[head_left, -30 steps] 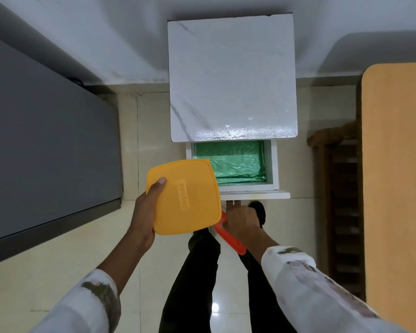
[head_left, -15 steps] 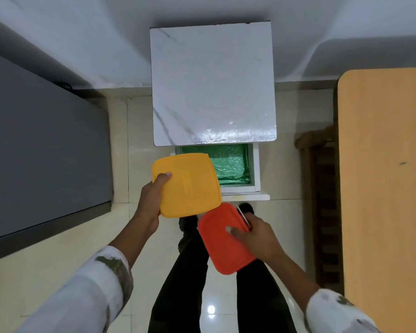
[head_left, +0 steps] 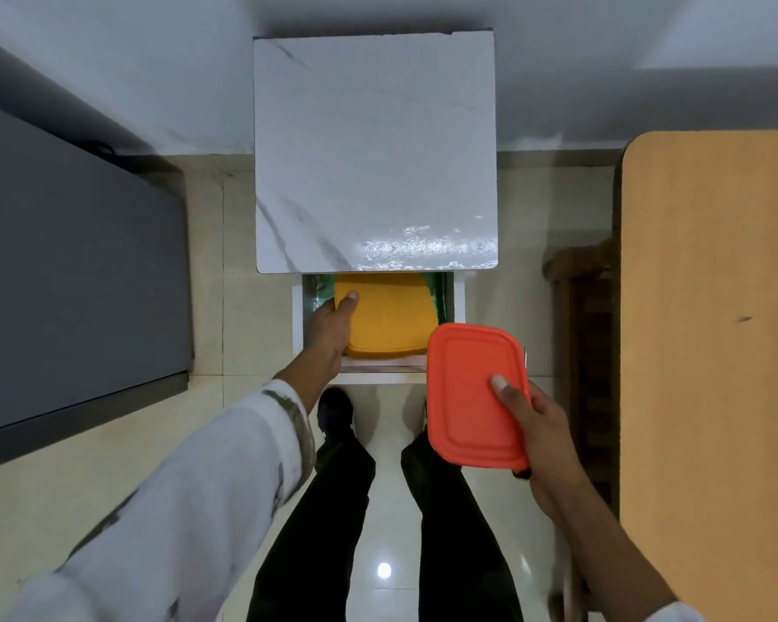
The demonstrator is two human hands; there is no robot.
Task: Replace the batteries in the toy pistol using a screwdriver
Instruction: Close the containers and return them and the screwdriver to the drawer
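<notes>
Left hand (head_left: 333,325) grips yellow box (head_left: 387,314) inside the open drawer (head_left: 458,307); right hand (head_left: 542,426) grasps red box (head_left: 468,397), near right of drawer.

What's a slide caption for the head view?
Left hand holds yellow container in open drawer; right hand holds red container.

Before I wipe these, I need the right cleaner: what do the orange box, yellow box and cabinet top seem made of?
The orange box: likely plastic, matte, with a moulded raised border. The yellow box: likely plastic, smooth matte, rounded corners. The cabinet top: glossy marble look, grey veins and glare; stone or laminate, cannot tell.
</notes>
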